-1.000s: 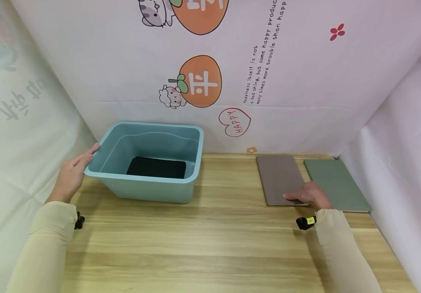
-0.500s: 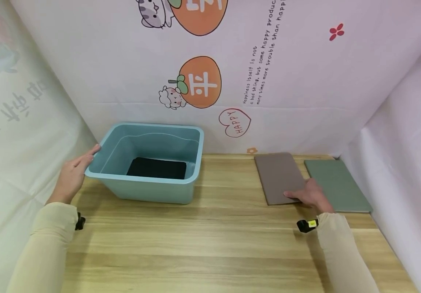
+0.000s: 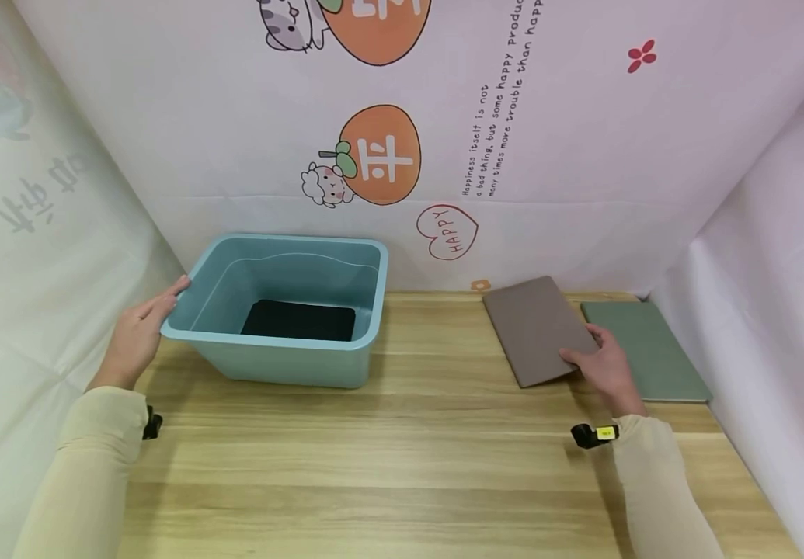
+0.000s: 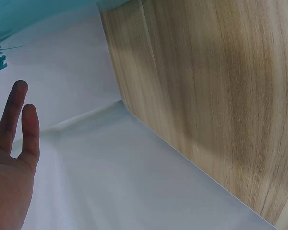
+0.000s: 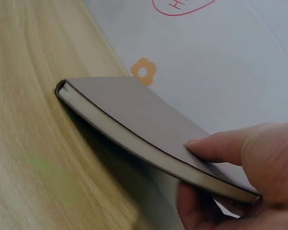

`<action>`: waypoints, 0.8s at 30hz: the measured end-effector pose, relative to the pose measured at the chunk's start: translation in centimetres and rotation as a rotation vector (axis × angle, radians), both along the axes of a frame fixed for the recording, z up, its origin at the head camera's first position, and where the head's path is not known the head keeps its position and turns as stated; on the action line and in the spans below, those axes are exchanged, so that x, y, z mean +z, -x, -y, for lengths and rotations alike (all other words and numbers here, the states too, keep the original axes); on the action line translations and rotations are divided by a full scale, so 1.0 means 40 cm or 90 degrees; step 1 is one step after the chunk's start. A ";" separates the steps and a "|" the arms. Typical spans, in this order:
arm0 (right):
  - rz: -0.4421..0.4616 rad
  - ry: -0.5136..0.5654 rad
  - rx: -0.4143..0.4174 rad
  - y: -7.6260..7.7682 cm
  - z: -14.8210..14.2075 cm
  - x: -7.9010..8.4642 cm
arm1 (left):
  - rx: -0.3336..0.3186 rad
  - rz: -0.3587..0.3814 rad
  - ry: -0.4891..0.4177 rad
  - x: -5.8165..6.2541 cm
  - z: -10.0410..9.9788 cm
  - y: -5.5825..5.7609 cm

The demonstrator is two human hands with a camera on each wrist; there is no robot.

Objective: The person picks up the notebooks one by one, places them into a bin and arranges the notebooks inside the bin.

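My right hand (image 3: 607,365) holds a brown notebook (image 3: 534,330) by its right side. The thumb (image 5: 216,146) lies on the cover, and fingers curl underneath; in the right wrist view the cream page edges show and the notebook tilts above the wood. On the left, my left hand (image 3: 134,338) touches the left rim of a blue plastic bin (image 3: 276,361). Two of its fingers (image 4: 30,132) stretch out straight in the left wrist view, outside the bin. A flat black rectangular thing (image 3: 300,321) lies on the bin's floor.
A green notebook (image 3: 646,349) lies flat at the right, beside my right hand. The wooden table (image 3: 402,466) meets a white printed cloth backdrop (image 3: 569,155) behind, with cloth walls at both sides.
The brown notebook lay flat a second ago; now its far and right parts are raised and it is turned slightly. My right hand's fingers have slipped beneath it. The left hand has stayed put.
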State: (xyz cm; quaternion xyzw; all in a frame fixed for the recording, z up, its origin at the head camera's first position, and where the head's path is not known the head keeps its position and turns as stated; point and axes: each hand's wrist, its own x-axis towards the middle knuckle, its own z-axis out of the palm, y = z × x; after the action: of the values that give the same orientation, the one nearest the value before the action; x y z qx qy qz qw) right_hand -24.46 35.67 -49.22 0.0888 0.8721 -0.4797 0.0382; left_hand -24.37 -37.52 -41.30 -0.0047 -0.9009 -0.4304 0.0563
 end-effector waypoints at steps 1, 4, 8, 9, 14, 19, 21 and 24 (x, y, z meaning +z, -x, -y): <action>-0.008 0.006 -0.007 -0.001 0.001 0.000 | 0.000 0.000 0.000 -0.001 0.001 0.000; -0.027 0.029 -0.020 -0.003 0.003 -0.001 | 0.001 -0.002 -0.002 -0.002 0.002 0.000; -0.043 0.055 -0.032 -0.007 0.008 -0.002 | 0.003 -0.005 -0.003 0.000 0.001 -0.001; -0.045 0.063 -0.034 -0.007 0.009 -0.002 | 0.003 -0.006 -0.003 0.000 0.000 -0.002; -0.049 0.049 -0.073 -0.003 0.014 -0.003 | 0.003 -0.006 -0.003 0.001 -0.002 -0.002; -0.051 0.051 -0.102 0.002 0.021 0.000 | -0.001 -0.005 0.000 0.000 0.001 0.001; -0.058 0.055 -0.104 0.003 0.021 0.002 | -0.002 -0.004 -0.002 -0.002 0.002 0.002; -0.067 0.082 -0.108 0.004 0.023 0.004 | 0.000 -0.004 -0.005 -0.002 0.003 0.002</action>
State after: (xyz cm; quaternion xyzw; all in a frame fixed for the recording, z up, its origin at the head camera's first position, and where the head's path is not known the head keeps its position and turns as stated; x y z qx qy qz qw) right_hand -24.61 34.76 -49.05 0.1344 0.8295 -0.5403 -0.0432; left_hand -24.45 -37.62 -41.40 -0.0062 -0.8991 -0.4337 0.0593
